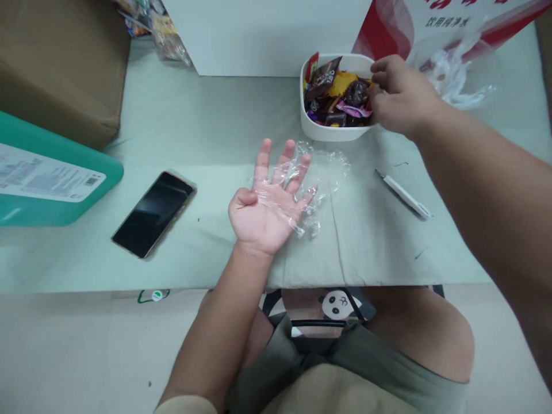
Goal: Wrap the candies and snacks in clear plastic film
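Note:
My left hand [269,201] lies palm up over the table, its fingers spread and the thumb bent inward. Crumpled clear plastic film [330,169] stretches across the palm and fingers and trails off to the right. My right hand [394,95] is at the right side of a white container [338,133], its curled fingers on the rim; some fingertips are hidden. Wrapped snacks [342,86] in brown, yellow, purple and red packaging fill that container.
A black phone [154,214] lies at left, near a green bottle [56,172] and a cardboard box [64,63]. To the right rests a white pen-like tool [405,195]. Behind the container are a white and red box [276,34] and a clear plastic bag [457,75].

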{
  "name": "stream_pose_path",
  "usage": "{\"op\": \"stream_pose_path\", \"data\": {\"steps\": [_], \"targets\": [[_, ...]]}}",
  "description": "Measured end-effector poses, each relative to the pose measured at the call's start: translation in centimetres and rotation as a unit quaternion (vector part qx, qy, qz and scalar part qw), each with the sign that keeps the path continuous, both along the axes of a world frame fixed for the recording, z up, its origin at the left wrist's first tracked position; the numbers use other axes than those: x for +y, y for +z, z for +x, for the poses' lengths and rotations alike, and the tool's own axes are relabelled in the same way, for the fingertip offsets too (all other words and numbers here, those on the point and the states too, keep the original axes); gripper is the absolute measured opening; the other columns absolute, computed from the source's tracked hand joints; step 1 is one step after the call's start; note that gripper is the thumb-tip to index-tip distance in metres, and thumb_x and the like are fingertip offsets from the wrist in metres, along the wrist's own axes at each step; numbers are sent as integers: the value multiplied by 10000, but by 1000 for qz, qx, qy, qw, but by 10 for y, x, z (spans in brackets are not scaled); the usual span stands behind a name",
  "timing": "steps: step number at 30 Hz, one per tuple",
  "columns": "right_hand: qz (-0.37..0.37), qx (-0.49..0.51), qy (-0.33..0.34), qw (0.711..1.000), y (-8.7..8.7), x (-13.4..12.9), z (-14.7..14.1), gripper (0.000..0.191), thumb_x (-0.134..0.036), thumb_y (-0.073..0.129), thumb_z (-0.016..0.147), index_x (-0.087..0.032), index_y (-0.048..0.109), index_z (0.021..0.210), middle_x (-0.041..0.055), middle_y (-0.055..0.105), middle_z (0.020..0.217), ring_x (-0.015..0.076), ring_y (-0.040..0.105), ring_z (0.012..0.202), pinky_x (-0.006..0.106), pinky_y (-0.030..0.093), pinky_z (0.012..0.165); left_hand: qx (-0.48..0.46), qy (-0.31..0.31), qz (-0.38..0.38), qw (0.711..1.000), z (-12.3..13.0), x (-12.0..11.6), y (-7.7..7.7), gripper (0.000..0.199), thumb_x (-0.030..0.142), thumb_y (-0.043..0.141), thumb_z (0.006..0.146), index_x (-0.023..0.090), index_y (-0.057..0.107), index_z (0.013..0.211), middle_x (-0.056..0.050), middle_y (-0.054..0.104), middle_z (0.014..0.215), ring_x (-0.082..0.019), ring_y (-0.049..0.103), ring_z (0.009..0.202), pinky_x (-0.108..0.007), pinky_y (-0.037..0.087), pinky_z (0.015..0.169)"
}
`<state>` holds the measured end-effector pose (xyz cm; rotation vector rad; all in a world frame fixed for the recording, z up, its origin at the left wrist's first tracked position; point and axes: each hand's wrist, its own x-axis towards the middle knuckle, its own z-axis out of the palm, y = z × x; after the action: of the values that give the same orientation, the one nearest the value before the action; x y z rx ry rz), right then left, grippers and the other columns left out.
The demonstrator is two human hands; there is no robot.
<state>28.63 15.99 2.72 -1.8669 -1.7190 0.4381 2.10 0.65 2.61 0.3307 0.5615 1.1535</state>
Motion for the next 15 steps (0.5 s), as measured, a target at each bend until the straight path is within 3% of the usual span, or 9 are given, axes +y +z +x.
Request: {"op": "stream_pose_path", "data": {"steps": [2, 4, 7, 10, 12, 15], "targets": [[-50, -19, -16, 998, 3, -11, 0, 555, 60, 554, 851, -147, 579, 1365, 123, 679, 1389, 174, 656, 1205, 358, 493, 974, -5, 0, -2, 1000, 2, -1, 0, 755, 307, 482, 744, 399, 450, 1493, 36, 489, 1615, -331, 316, 1592, -652, 358, 1236], [1, -39, -20, 999, 9, -24, -4, 534, 28, 546, 854, -177, 610, 1343, 112, 666, 1398, 202, 628, 1255, 380, 474, 1044, -8, -1, -3, 1000, 3, -1, 0, 755, 304, 491, 744, 396, 453, 1493, 29, 495, 1609, -335, 311, 1594, -657, 327, 1250], [86, -89, 43, 991, 17, -34, -9, 461, -61, 575, 856, -246, 671, 1267, 92, 666, 1366, 242, 624, 1257, 413, 463, 1096, -15, -4, -6, 1000, 4, -2, 0, 748, 295, 488, 747, 393, 457, 1487, 28, 498, 1609, -322, 328, 1588, -639, 309, 1267], [12, -119, 122, 985, 18, -31, -9, 404, -74, 639, 806, -283, 726, 1141, 66, 632, 1408, 293, 575, 1343, 480, 397, 1181, -5, -4, -3, 1000, 5, -1, -2, 726, 297, 496, 760, 393, 468, 1479, 29, 509, 1604, -319, 344, 1581, -627, 322, 1266], [-11, -97, 132, 986, 21, -35, -8, 374, -69, 673, 783, -272, 736, 1092, 63, 584, 1469, 299, 516, 1410, 497, 335, 1229, 4, -6, 6, 1000, 5, 0, -3, 690, 308, 512, 778, 395, 489, 1462, 33, 514, 1601, -327, 354, 1575, -627, 352, 1250], [80, -4, 143, 986, 30, -67, -14, 317, -116, 680, 830, -263, 716, 1109, 76, 580, 1462, 246, 480, 1428, 449, 274, 1271, 19, -16, 17, 1000, 4, 1, -3, 600, 337, 532, 820, 395, 531, 1416, 40, 511, 1602, -347, 365, 1567, -633, 404, 1213]]}}
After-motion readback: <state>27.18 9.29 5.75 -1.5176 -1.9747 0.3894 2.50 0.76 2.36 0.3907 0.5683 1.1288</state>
